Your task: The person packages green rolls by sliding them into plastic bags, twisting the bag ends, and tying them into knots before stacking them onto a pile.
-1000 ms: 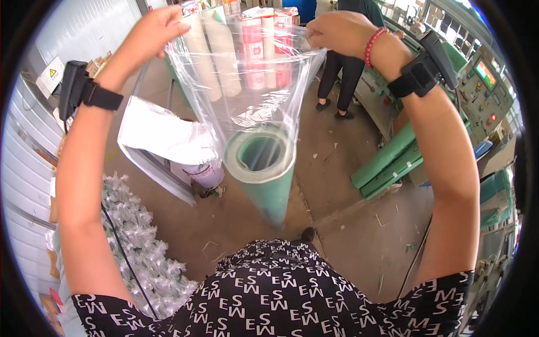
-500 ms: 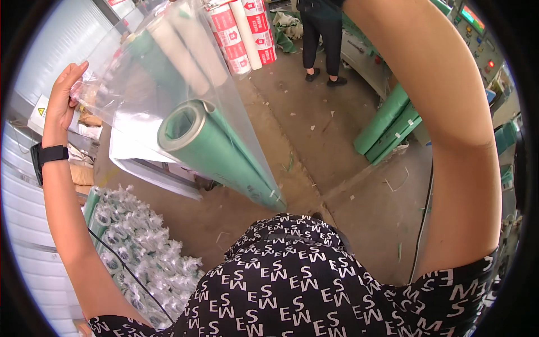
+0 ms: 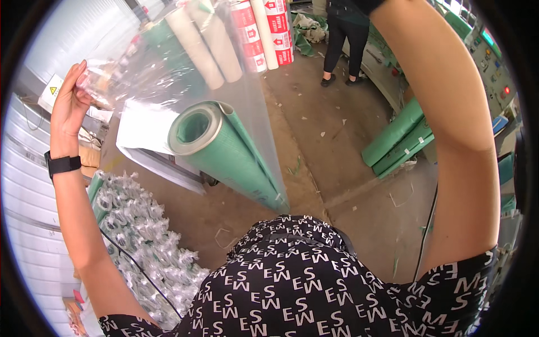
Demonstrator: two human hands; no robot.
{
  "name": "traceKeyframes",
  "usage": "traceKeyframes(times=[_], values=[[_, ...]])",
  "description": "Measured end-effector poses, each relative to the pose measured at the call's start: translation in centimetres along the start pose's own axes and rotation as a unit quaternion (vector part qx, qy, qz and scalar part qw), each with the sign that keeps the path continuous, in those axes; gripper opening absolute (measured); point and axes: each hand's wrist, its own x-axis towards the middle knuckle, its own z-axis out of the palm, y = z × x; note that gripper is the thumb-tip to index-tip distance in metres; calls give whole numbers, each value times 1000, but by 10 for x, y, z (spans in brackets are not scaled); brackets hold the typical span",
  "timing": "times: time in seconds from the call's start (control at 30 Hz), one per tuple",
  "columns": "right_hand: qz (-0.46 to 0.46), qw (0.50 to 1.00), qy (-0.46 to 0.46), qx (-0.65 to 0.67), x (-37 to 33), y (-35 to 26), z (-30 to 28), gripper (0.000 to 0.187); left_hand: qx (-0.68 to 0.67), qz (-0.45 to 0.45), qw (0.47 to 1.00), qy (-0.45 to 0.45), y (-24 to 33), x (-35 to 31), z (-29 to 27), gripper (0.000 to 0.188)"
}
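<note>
My left hand, raised at the left, is closed on the gathered edge of a clear plastic bag. The film spreads up and to the right from my fingers and hangs around a green sheet roll. This roll stands on end in front of me, its hollow top facing up and one loose edge folded along its right side. My right forearm reaches up past the top edge of the picture, so my right hand and anything in it are out of sight.
Wrapped rolls with bunched clear plastic ends are stacked at lower left. Red-and-white wrapped rolls stand at the back, pale rolls beside them. Green rolls lie at right; a person stands beyond. A black cable hangs nearby.
The plastic is spread a little differently, with more glare and creases near my left hand. My left hand keeps its hold. The whole scene has shifted slightly right in view.
</note>
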Motion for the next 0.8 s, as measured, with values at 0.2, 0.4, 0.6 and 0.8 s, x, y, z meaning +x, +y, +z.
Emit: traceKeyframes(times=[0.2,0.4,0.6,0.8], values=[[36,920,115,373,-86,13,57,38,69,102,992,-35,-90,-75,33,52],[27,872,132,470,-96,-47,165,51,167,52,960,-217,-131,-106,116,53],[-19,968,210,137,-42,-56,132,24,129,106,977,-131,-97,-83,157,30],[-104,964,225,-94,-21,-56,121,18,-238,-39,951,-192,-100,-72,180,21]])
